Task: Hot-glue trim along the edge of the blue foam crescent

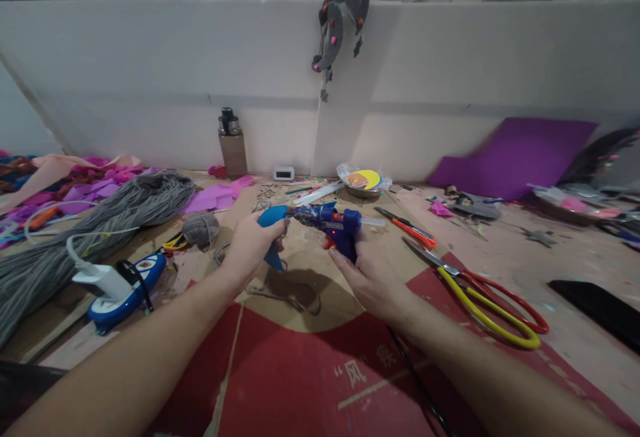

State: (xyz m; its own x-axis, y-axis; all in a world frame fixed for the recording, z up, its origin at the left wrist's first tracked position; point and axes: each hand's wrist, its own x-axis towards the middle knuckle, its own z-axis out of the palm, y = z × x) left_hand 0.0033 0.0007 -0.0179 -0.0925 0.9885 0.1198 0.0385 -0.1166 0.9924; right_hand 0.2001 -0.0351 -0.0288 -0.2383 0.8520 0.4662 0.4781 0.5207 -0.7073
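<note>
My right hand is wrapped round the handle of a blue glue gun, with a clear glue stick poking out of its back end. Pinched in my left hand is a blue felt piece. The gun's nozzle points left and meets the upper edge of the felt; whether it touches cannot be made out. A strand of grey yarn trails below the felt onto the cardboard.
Scissors with red and yellow handles and an orange utility knife lie to the right, near a black phone. Grey yarn and a blue-white power strip lie left. The gun's black cord runs toward me.
</note>
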